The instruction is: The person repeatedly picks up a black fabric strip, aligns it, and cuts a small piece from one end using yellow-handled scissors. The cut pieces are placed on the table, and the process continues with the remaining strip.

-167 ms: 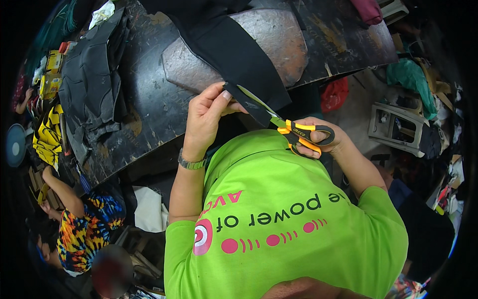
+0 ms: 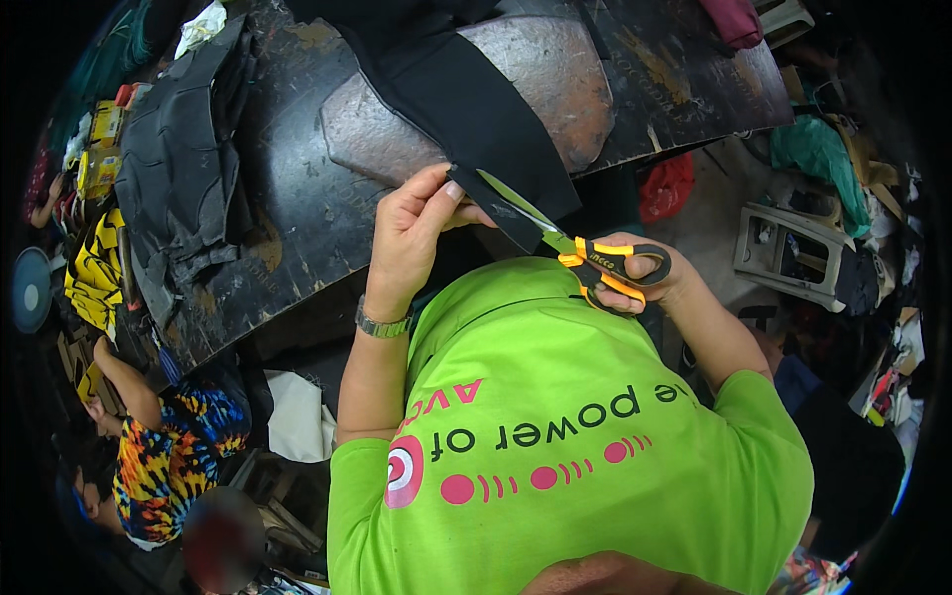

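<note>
Black fabric (image 2: 486,99) runs across the table and its near end hangs over the edge toward me. My left hand (image 2: 421,213) pinches that end at its left corner between thumb and fingers. In my right hand (image 2: 645,273) are scissors (image 2: 575,253) with orange and black handles, my thumb through one loop and fingers through the other. Their blades lie along the near strip of the fabric, pointing up and left toward my left fingertips. The blades look parted; the fabric partly hides the lower one.
Under the fabric, a worn metal plate (image 2: 367,129) lies on the scratched dark table (image 2: 288,238). Stacked dark grey fabric pieces (image 2: 183,149) lie at left. A person in a colourful shirt (image 2: 178,456) works at lower left. A grey plastic stool (image 2: 788,253) lies at right, near a red bag (image 2: 666,188).
The scissors have shifted slightly right, and their blades and handles stand wider apart. My left hand keeps its pinch on the fabric in nearly the same place.
</note>
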The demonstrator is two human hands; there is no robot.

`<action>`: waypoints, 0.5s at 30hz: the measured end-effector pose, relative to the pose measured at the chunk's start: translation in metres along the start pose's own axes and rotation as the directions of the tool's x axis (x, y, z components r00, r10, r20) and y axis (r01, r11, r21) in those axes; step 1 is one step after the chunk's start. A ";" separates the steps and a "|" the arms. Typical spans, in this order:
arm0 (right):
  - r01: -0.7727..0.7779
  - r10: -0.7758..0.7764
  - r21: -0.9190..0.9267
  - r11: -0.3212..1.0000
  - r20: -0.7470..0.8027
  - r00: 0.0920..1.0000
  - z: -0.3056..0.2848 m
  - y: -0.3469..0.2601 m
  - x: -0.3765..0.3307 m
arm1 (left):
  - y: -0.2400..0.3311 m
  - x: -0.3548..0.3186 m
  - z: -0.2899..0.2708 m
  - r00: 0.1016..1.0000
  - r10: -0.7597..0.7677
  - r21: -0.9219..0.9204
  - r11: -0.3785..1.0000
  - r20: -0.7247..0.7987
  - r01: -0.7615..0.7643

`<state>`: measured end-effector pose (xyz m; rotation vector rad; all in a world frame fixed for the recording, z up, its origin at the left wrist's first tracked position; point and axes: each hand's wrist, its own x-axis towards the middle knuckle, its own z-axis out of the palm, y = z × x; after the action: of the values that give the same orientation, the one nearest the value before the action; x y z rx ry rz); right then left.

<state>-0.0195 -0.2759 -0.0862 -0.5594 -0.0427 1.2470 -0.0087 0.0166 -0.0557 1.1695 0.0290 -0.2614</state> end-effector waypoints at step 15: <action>-0.031 0.030 0.180 0.983 0.010 0.999 -0.004 0.001 -0.001 | 0.002 0.002 -0.002 0.998 -0.057 0.049 0.997 0.020 0.056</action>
<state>-0.0193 -0.2779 -0.0903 -0.3998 0.0727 1.2683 -0.0058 0.0186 -0.0545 1.2155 0.0378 -0.3263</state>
